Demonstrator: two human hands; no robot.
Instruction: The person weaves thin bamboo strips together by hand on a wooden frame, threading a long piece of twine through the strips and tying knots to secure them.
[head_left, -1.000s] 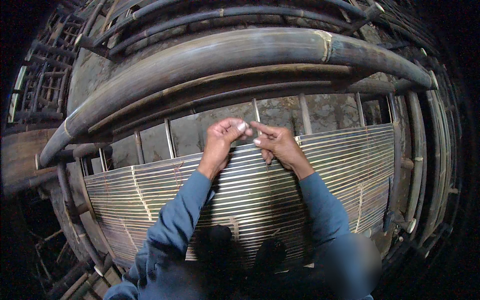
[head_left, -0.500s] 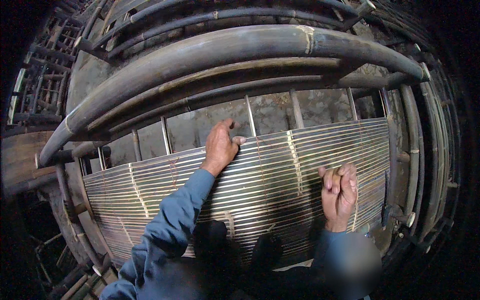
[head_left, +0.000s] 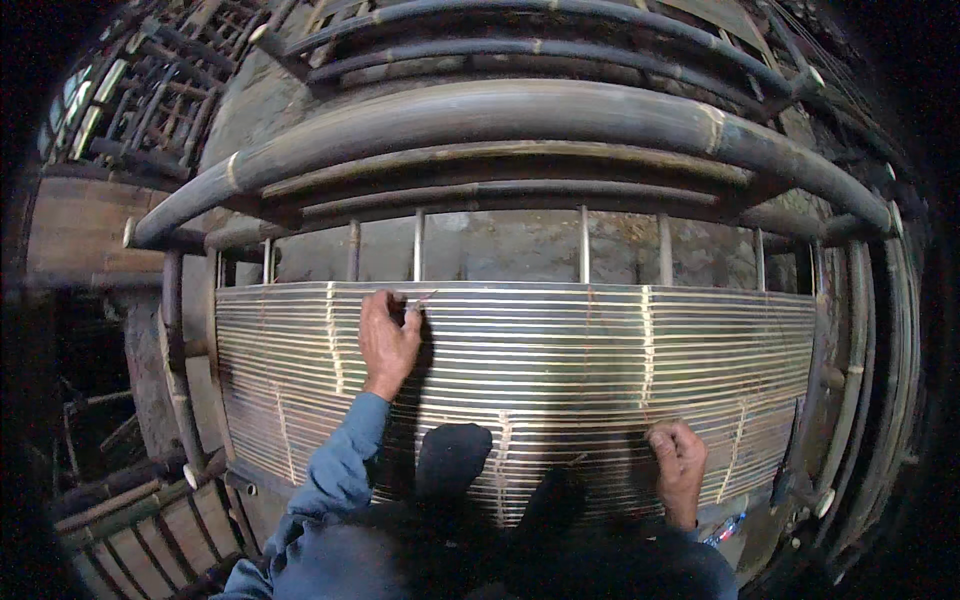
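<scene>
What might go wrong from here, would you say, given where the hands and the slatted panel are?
The thin reddish strand by the left hand might slip past the far edge of the slatted panel, where open gaps show. The right hand is close to the narrow slats, so its fingers could scrape on them.
</scene>
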